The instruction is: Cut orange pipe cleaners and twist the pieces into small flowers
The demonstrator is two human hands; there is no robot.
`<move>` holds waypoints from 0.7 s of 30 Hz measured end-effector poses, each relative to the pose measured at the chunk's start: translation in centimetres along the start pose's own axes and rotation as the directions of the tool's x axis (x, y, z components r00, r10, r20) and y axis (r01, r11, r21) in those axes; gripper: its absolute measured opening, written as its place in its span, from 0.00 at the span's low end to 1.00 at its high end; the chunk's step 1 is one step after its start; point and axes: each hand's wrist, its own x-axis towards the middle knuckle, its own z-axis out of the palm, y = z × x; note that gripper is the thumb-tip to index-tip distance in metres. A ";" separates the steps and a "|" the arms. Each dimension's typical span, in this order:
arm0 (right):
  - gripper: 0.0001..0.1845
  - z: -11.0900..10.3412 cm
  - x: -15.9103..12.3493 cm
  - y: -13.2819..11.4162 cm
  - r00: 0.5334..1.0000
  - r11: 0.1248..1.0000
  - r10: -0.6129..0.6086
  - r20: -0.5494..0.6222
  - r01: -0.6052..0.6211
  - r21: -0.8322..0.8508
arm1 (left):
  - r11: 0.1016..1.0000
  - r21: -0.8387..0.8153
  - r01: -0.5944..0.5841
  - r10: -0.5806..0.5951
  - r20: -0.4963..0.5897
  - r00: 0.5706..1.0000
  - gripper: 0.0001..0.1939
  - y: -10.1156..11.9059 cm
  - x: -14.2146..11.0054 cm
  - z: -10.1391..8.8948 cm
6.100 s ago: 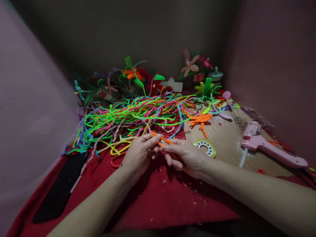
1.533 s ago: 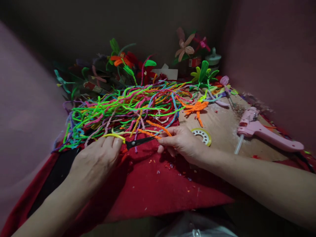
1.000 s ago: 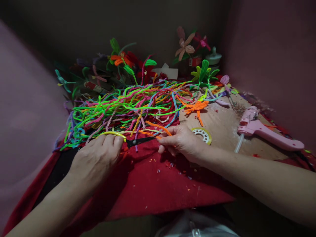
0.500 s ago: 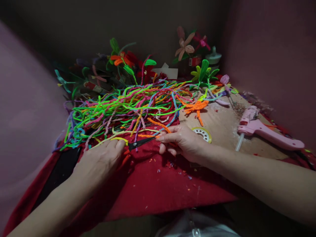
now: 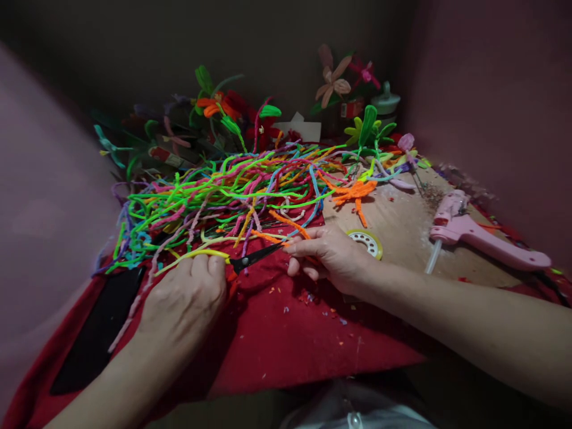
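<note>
My left hand [image 5: 190, 292] is closed around the handles of a pair of scissors [image 5: 254, 258] with dark blades and yellow and orange grips. The blades point right and reach the fingertips of my right hand [image 5: 319, 253]. Between thumb and fingers, my right hand pinches an orange pipe cleaner [image 5: 290, 225], which loops up and back to the left. Its lower end lies by the blade tips; whether the blades touch it I cannot tell. Just behind both hands spreads a tangled pile of pipe cleaners [image 5: 232, 185] in many colours.
A pink glue gun [image 5: 487, 235] rests on a brown board [image 5: 402, 226] at right, near a tape roll [image 5: 366, 243] and an orange pipe-cleaner flower [image 5: 355, 193]. A black phone-like slab [image 5: 98, 330] lies at left. Scraps dot the red cloth [image 5: 313, 351]. Pipe-cleaner flowers [image 5: 333, 83] stand behind.
My left hand has tilted slightly, showing more of the yellow grip. The black slab and a pale pink pipe cleaner beside it show more. My right hand has barely moved.
</note>
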 end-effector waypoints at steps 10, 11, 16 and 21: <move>0.10 0.1 0.0 -0.1 0.998 1.000 0.017 -0.055 -0.016 0.006 | 0.996 -0.083 0.022 -0.011 0.128 0.992 0.06 1.2 -0.3 -2.3; 0.10 0.0 0.0 -0.1 0.998 1.000 0.009 -0.057 -0.009 0.003 | 0.995 -0.096 0.025 -0.012 0.132 0.991 0.06 1.3 -0.3 -2.3; 0.11 0.0 0.0 0.1 0.998 0.999 -0.039 -0.058 0.037 -0.035 | 0.986 -0.155 0.063 -0.034 0.183 0.983 0.12 1.2 -0.3 -1.1; 0.11 0.2 -0.1 0.0 0.996 0.996 -0.062 -0.067 0.058 -0.062 | 0.908 -0.412 0.078 -0.001 0.185 0.983 0.16 1.1 -0.3 0.4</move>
